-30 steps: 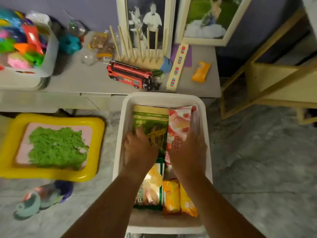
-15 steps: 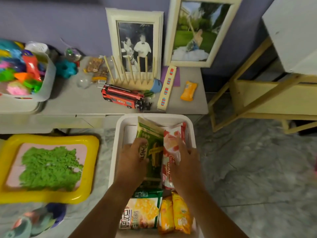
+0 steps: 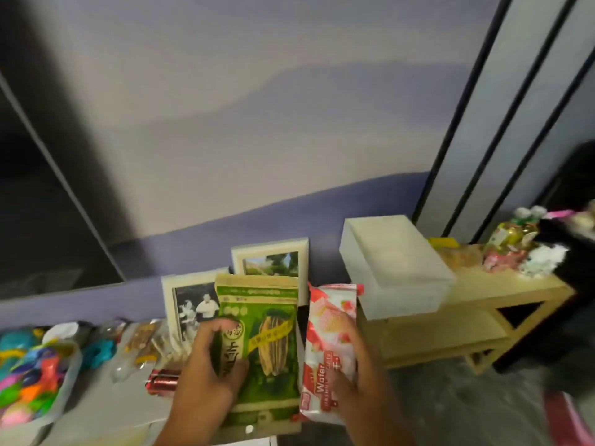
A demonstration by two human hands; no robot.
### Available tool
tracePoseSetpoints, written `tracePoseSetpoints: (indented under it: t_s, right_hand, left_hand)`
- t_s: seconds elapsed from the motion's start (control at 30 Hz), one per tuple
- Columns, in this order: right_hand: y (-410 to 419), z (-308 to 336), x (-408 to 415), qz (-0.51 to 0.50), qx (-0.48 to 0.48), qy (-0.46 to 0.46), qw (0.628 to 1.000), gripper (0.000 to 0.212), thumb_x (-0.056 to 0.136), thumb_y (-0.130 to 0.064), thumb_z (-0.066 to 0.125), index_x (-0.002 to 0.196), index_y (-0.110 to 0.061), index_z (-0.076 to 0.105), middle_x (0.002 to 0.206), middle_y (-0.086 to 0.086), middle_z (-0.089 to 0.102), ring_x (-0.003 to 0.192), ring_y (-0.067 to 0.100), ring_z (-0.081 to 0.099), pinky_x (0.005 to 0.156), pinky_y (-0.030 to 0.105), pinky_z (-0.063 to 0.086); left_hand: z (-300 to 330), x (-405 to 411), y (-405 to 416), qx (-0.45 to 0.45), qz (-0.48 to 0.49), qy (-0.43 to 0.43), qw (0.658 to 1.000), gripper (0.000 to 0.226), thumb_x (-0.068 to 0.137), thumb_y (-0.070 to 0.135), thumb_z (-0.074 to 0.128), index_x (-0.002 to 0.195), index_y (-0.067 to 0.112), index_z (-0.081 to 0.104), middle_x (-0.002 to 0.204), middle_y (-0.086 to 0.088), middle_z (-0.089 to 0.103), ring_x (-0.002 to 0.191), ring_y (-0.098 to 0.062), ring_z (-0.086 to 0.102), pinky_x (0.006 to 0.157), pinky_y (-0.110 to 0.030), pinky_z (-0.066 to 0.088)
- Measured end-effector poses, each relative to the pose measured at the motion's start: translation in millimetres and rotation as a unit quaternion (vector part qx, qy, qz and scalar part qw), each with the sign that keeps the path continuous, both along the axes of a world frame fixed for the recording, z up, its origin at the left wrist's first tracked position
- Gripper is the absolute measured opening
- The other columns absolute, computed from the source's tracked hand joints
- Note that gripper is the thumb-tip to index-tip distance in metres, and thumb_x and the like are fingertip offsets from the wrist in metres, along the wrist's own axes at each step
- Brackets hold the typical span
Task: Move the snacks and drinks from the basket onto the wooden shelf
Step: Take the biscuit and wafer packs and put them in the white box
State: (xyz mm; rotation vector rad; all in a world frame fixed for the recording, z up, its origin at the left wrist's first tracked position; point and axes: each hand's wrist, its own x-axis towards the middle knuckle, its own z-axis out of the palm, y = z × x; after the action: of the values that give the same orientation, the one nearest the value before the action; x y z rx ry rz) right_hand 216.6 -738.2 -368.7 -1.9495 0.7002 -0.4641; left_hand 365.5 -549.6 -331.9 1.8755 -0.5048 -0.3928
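My left hand (image 3: 206, 378) grips a green snack packet (image 3: 264, 342) with a sunflower-seed picture, held upright in front of me. My right hand (image 3: 354, 378) grips a pink and white wafer packet (image 3: 328, 320) beside it, also upright. Both packets are lifted clear; the basket is out of view below the frame. The wooden shelf (image 3: 495, 294) stands at the right, with a white box (image 3: 392, 262) on its top and several snack packets (image 3: 512, 249) further right on that top. Its lower board (image 3: 434, 336) is bare.
A grey low table (image 3: 106, 410) on the left holds a tub of coloured toys (image 3: 29, 378), a red toy bus (image 3: 161, 381), small bags and two framed photos (image 3: 190, 304) leaning on the purple wall. Something dark stands at the far right (image 3: 576, 284).
Both hands have lifted the green and the pink packet up out of the basket. My head has tilted up, so the basket and floor dropped out of view and the shelf top shows.
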Motion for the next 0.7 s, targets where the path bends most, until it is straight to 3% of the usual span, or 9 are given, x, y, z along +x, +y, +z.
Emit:
tracePoseSetpoints:
  t_s: [0.13,0.23,0.3,0.47,0.6,0.7]
  right_hand:
    - [-95.9,67.7,-33.2,0.009,0.051,-0.043,0.998,0.062,0.097,-0.016,0.061,0.143,-0.047,0.032,0.138,-0.014,0.043,0.124,0.005,0.053,0.089,0.017,0.053]
    - [-161.9,101.3,-58.7,0.009,0.067,-0.04,0.997,0.063,0.095,-0.02,0.064,0.142,-0.048,0.033,0.137,-0.015,0.045,0.118,0.004,0.056,0.089,0.02,0.055]
    - [-199.3,112.9,-71.7,0.017,0.075,-0.036,0.996,0.069,0.091,-0.029,0.07,0.141,-0.055,0.031,0.136,-0.018,0.045,0.118,0.005,0.057,0.09,0.025,0.056]
    - [-268.5,105.5,-76.0,0.041,0.091,-0.013,0.995,0.089,0.077,-0.039,0.078,0.141,-0.063,0.021,0.138,-0.023,0.045,0.121,0.004,0.056,0.098,0.034,0.054]
    - [-309.0,86.3,-45.3,0.066,0.097,-0.011,0.993,0.091,0.081,-0.029,0.08,0.142,-0.056,0.018,0.134,-0.027,0.044,0.115,0.001,0.057,0.087,0.021,0.053]
    - [-340.9,64.2,-8.7,0.068,0.081,0.02,0.994,0.088,0.083,-0.028,0.079,0.144,-0.051,0.019,0.136,-0.025,0.045,0.121,0.005,0.054,0.098,0.032,0.052]
  left_hand:
    - [63.4,-33.2,-99.9,-0.028,0.002,-0.031,0.999,0.048,0.085,0.006,0.074,0.111,0.037,0.048,0.101,0.015,0.071,0.084,-0.008,0.072,0.072,-0.035,0.058]
    - [98.9,-65.4,-166.9,-0.043,0.004,-0.051,0.998,0.041,0.084,0.011,0.075,0.108,0.031,0.048,0.096,0.015,0.07,0.079,0.002,0.068,0.066,-0.013,0.051]
    - [110.3,-80.5,-203.9,-0.044,0.003,-0.055,0.998,0.038,0.085,0.009,0.075,0.106,0.026,0.048,0.092,0.017,0.071,0.077,0.005,0.067,0.06,-0.006,0.045]
    - [110.5,-88.2,-270.7,-0.024,0.015,-0.033,0.999,0.039,0.086,0.01,0.073,0.105,0.032,0.045,0.103,0.006,0.071,0.079,-0.008,0.071,0.063,-0.025,0.056]
    - [93.9,-62.6,-314.3,-0.008,0.026,-0.047,0.999,0.041,0.086,0.015,0.073,0.102,0.039,0.044,0.103,0.011,0.072,0.087,-0.003,0.07,0.076,-0.034,0.058]
    - [70.2,-30.9,-347.7,0.011,0.049,-0.054,0.997,0.04,0.088,0.019,0.071,0.104,0.04,0.042,0.104,0.015,0.07,0.09,0.0,0.066,0.079,-0.034,0.057]
